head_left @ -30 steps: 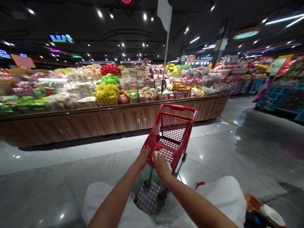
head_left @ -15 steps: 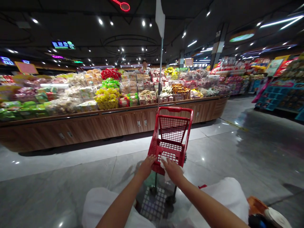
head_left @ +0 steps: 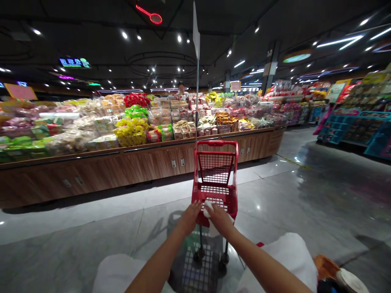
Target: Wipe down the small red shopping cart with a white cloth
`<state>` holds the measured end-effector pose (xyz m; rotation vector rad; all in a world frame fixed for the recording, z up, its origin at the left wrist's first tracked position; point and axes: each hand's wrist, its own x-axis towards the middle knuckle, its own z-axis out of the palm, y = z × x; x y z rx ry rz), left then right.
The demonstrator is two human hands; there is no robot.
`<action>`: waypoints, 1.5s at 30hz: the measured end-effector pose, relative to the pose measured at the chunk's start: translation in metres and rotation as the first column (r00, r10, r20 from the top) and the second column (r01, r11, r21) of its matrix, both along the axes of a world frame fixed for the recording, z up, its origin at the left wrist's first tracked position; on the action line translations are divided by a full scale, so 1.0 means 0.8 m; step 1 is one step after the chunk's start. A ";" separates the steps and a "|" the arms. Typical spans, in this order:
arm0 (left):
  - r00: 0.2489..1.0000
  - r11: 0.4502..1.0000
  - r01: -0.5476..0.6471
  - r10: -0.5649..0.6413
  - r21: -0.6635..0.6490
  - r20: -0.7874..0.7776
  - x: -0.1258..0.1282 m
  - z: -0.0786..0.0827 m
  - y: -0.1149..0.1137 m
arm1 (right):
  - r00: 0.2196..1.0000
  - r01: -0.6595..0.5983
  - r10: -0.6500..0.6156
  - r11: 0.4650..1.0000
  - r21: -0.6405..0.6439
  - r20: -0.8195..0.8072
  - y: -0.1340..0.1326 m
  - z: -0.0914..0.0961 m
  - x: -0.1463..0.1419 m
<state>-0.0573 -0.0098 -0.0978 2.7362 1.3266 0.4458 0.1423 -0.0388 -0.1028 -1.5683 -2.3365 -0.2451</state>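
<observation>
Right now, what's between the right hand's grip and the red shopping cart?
In the head view, a crumpled white cloth or tissue lies between the right hand's grip and the red shopping cart's near end.

Dark ceiling [head_left: 91, 24] — scattered spotlights [head_left: 124, 35]; grey floor [head_left: 275, 207] (glossy) — wood-fronted counter [head_left: 146, 166].
</observation>
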 end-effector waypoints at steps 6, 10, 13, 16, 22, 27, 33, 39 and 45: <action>0.990 0.995 0.077 -0.069 0.061 -0.121 -0.014 0.014 0.043 | 0.996 -0.036 0.044 0.994 0.101 -0.076 -0.006 -0.015 0.099; 0.993 0.993 0.113 -0.113 0.031 -0.020 0.008 0.002 0.050 | 0.995 0.035 -0.024 0.994 0.102 -0.101 -0.002 -0.023 0.085; 0.992 0.993 0.120 -0.120 -0.010 0.036 0.021 -0.002 0.046 | 0.993 0.058 -0.052 0.997 0.054 -0.110 0.008 -0.021 0.029; 0.993 0.994 0.099 -0.097 -0.034 0.065 0.024 0.002 0.042 | 0.995 0.031 -0.030 1.000 0.004 -0.097 0.015 -0.010 -0.014; 0.984 0.987 0.074 -0.050 -0.142 0.169 0.013 0.007 0.036 | 0.999 -0.009 0.008 1.000 -0.014 -0.050 0.004 0.005 0.047; 0.962 0.993 0.072 -0.044 -0.094 0.271 0.026 -0.014 0.031 | 0.998 -0.002 0.008 0.996 0.091 -0.067 -0.005 -0.003 0.105; 0.963 0.998 0.059 -0.057 0.000 0.263 0.025 -0.030 0.025 | 0.995 0.032 -0.019 0.989 0.143 -0.096 0.006 -0.017 0.070; 0.979 0.997 -0.039 0.053 -0.073 0.197 -0.014 -0.013 0.015 | 0.991 0.029 -0.033 0.999 -0.035 -0.127 0.010 0.000 -0.002; 0.985 0.997 -0.054 0.063 -0.063 0.160 -0.032 -0.005 0.010 | 0.979 -0.066 0.022 0.975 -0.212 -0.203 0.008 0.034 -0.056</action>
